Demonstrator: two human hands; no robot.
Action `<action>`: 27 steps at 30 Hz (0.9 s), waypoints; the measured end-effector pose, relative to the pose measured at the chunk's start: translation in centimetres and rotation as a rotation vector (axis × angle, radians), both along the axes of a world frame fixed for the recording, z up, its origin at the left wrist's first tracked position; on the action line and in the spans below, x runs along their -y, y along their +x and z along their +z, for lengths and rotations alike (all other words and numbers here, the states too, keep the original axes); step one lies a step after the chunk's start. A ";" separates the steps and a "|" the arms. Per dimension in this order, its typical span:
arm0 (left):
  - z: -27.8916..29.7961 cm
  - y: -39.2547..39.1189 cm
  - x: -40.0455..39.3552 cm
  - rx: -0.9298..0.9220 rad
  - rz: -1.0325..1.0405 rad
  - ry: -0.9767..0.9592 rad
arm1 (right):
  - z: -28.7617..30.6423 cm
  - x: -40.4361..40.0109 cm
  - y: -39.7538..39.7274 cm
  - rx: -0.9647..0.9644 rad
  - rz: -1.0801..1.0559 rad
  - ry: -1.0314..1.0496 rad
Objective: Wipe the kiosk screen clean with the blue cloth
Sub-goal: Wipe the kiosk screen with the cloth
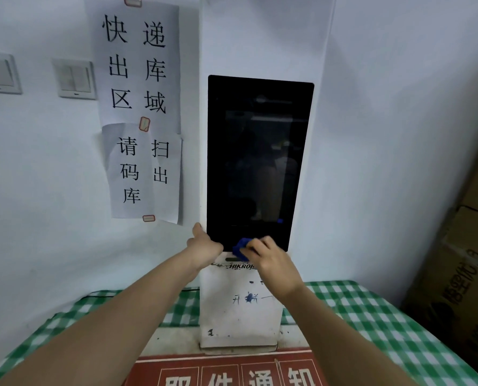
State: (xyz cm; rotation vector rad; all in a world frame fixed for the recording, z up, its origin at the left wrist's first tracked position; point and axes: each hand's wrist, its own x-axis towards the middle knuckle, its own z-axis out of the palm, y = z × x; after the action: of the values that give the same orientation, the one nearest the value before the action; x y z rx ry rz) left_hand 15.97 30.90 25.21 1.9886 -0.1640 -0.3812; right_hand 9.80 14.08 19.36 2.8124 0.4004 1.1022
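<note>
A tall black kiosk screen (257, 151) is set in a white upright kiosk body (237, 310) that stands on the table. My right hand (271, 260) grips a bunched blue cloth (242, 247) and presses it against the screen's bottom edge, near the middle. My left hand (204, 245) rests on the kiosk's lower left side, thumb up along the screen's left edge, holding nothing else. The screen is dark and shows dim reflections.
A green and white checked tablecloth (371, 316) covers the table. A red sign (232, 371) lies at the front. Paper notices (140, 107) and two wall switches (74, 78) are on the left wall. Cardboard boxes (460, 274) stand at the right.
</note>
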 end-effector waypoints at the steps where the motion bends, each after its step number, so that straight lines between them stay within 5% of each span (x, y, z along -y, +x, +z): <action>1: 0.1 -0.2 0.1 0.001 0.008 0.000 | -0.6 0.4 -0.3 -0.055 0.009 -0.032; 4: 0.4 -0.9 0.5 0.010 0.041 0.001 | -0.2 1.2 -0.7 -0.086 0.029 -0.094; 11: 1.1 -1.7 1.5 0.034 0.110 -0.057 | 5.1 1.2 0.1 0.252 -0.085 0.128; 21: 1.0 -2.0 1.5 0.051 0.104 -0.071 | 0.4 3.4 -1.8 -0.062 0.003 -0.072; 27: 1.0 -2.0 1.6 0.052 0.104 -0.075 | 6.0 3.6 -1.7 0.255 -0.150 0.190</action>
State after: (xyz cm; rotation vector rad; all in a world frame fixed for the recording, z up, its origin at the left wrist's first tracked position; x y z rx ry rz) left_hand 13.95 29.30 26.19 1.9247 -0.1056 -0.2523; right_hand 8.14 10.46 25.33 2.7478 0.0640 1.5096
